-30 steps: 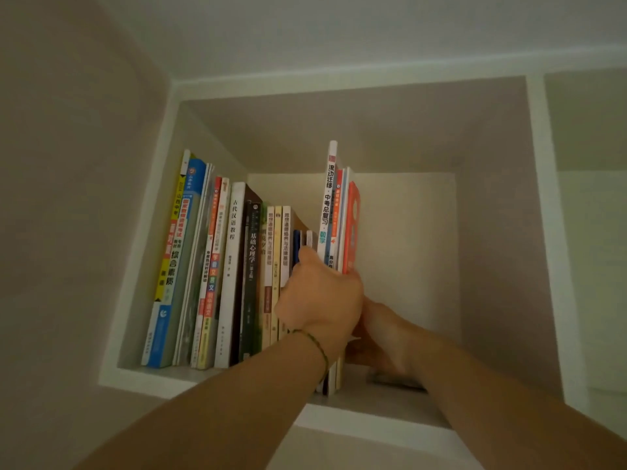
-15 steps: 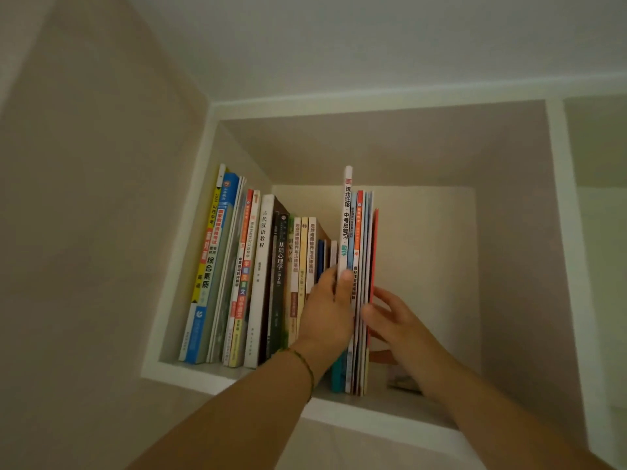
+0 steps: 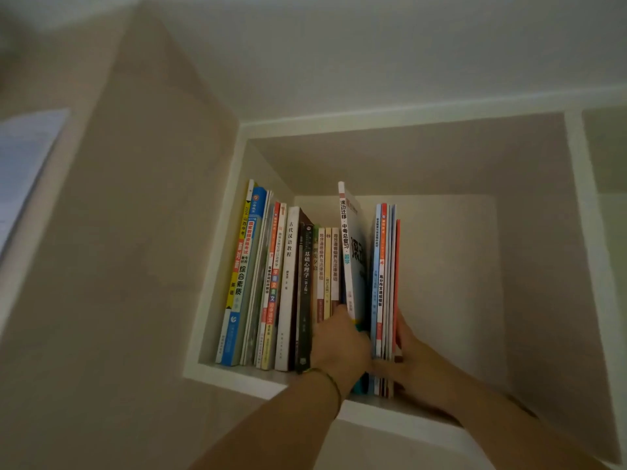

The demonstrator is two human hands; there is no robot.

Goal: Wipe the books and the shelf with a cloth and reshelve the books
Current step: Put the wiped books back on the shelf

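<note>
A tall white book (image 3: 349, 249) stands in the shelf compartment, its top leaning left. My left hand (image 3: 339, 344) grips its lower spine. A gap separates it from a bundle of thin books (image 3: 385, 266) with blue, red and orange spines. My right hand (image 3: 412, 351) holds that bundle, with fingers along the orange cover and the thumb across the spines. To the left stands a row of upright books (image 3: 288, 283). No cloth is in view.
The white shelf ledge (image 3: 237, 378) runs along the front of the compartment. Right of the thin books is bare shelf up to the side wall (image 3: 529, 283). Another compartment (image 3: 607, 147) lies further right. A beige wall fills the left.
The tall white book has tipped left, away from the thin books, and a gap has opened between them. My right hand has closed on the thin bundle. The view has shifted.
</note>
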